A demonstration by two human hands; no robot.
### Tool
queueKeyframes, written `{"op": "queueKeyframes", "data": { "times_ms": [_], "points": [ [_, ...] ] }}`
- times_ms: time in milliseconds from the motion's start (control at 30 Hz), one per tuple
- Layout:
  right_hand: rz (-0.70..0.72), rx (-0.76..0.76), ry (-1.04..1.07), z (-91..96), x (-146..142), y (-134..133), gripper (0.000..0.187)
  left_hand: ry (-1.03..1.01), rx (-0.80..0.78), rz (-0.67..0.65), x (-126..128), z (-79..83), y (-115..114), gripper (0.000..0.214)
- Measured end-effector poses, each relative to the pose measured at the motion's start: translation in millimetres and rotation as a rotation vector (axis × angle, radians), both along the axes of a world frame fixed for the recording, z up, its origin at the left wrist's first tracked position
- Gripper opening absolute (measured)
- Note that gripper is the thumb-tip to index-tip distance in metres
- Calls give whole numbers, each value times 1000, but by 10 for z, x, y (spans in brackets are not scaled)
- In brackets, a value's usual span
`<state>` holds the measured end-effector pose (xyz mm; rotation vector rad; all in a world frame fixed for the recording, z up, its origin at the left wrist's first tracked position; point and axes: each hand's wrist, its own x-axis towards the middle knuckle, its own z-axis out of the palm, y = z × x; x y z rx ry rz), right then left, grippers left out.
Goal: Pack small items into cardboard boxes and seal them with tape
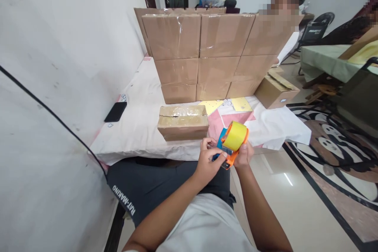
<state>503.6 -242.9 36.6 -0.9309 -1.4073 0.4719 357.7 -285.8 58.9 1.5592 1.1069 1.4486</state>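
Observation:
A tape dispenser (228, 153) in orange and blue, with a roll of yellow tape (235, 135) on it, is held over my lap at the table's near edge. My right hand (244, 154) grips its orange side. The thumb and fingers of my left hand (208, 161) close on its lower front end, by the dark cutting edge; whether they pinch the loose tape end I cannot make out. Just beyond my left hand, a small cardboard box (183, 132) lies on the table, its top flaps meeting at a seam with shiny tape over it.
Stacked, taped cardboard boxes (218, 69) form a wall across the table (138, 126). Another box (276, 90) stands at the right edge. A black phone (115, 112) lies at left. Behind the stack is a person (289, 43) in white. A black cable (53, 114) runs along the left wall.

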Motion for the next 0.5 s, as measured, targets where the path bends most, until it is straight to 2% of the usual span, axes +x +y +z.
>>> {"op": "queueKeyframes", "data": {
  "times_ms": [167,267,367,433,500],
  "points": [
    [-73,155,-197,-46,125,215,48,70,138,152,-54,139,5,23],
    [-145,112,-197,-88,147,362,49,69,106,112,-63,148,20,22],
    [-308,8,96,-27,126,484,48,13,3,46,-52,67,-8,25],
    [-319,-43,373,90,99,547,45,1,-34,25,-60,9,-28,28],
    [-278,-87,555,218,68,580,42,4,-58,0,-94,-27,-28,29]
  ]
}}
